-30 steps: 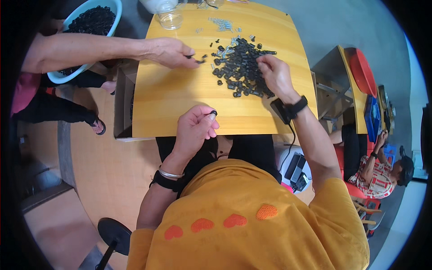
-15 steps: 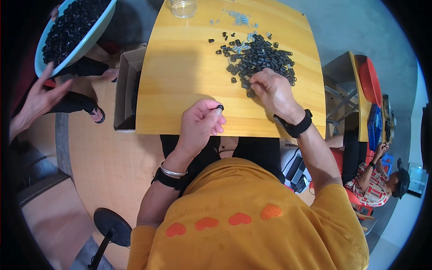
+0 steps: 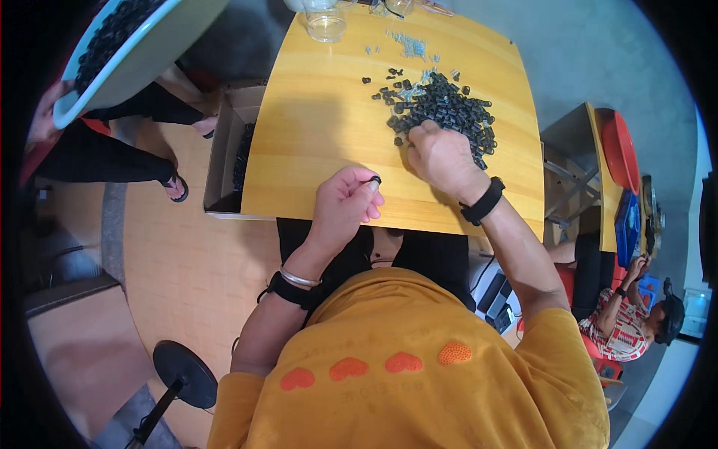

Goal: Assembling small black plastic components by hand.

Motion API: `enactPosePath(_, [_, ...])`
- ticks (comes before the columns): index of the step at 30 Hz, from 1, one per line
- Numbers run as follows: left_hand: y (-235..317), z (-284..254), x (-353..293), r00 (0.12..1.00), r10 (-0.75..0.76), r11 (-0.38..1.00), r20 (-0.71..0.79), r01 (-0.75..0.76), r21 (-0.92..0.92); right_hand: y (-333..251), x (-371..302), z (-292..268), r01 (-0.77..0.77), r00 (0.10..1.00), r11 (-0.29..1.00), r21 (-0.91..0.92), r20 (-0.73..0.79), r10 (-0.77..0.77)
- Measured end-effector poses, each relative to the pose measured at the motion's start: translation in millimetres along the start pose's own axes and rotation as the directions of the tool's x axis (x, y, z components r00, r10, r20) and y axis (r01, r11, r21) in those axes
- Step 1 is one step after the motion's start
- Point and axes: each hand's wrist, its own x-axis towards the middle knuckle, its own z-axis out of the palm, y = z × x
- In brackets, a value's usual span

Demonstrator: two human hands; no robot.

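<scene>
My left hand [image 3: 345, 203] is over the near edge of the yellow wooden table [image 3: 314, 142], pinching a small black plastic part [image 3: 375, 179] between thumb and forefinger. To its right, my right hand [image 3: 447, 163] is at the near side of a heap of small black plastic parts [image 3: 454, 108]. Its fingers are curled together, and whatever is between them is hidden. Small silvery metal pieces [image 3: 410, 46] lie scattered behind the heap, some mixed in at its left edge.
A clear plastic cup [image 3: 326, 28] stands at the table's far left. Beyond, another person holds a pale basin [image 3: 161, 56] of black parts. An open cardboard box [image 3: 224, 150] sits against the table's left side. At right are a red basin [image 3: 619, 150] and a seated person [image 3: 624, 322].
My view has shifted slightly, so the table appears lower and farther right. My right hand has moved a little left along the heap. The other person's free hand has come to the basin, which is tilted.
</scene>
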Motion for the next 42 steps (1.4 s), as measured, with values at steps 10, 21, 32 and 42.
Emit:
enactPosePath(10, [23.1, 21.6, -15.3, 0.99, 0.133, 0.989, 0.048, -0.129, -0.077, -24.2, -36.5, -39.3, -0.282, 0.917, -0.276, 0.919, 0.343, 0.205])
enactPosePath(21, [37.8, 38.5, -29.3, 0.996, 0.062, 0.992, 0.059, -0.055, -0.112, -45.4, -53.5, -28.9, -0.073, 0.937, -0.399, 0.914, 0.2, 0.287])
enactPosePath(32, [34.0, 34.4, -24.9, 0.998, -0.01, 0.968, 0.068, 0.027, -0.251, -40.9, -52.8, -29.6, -0.144, 0.906, -0.546, 0.825, 0.332, 0.262])
enactPosePath(42, [17.1, 8.4, -4.4, 0.988, 0.064, 0.998, -0.143, -0.065, -0.006, -12.3, -32.5, 3.7, -0.079, 0.946, 0.8, 0.595, -0.208, 0.248])
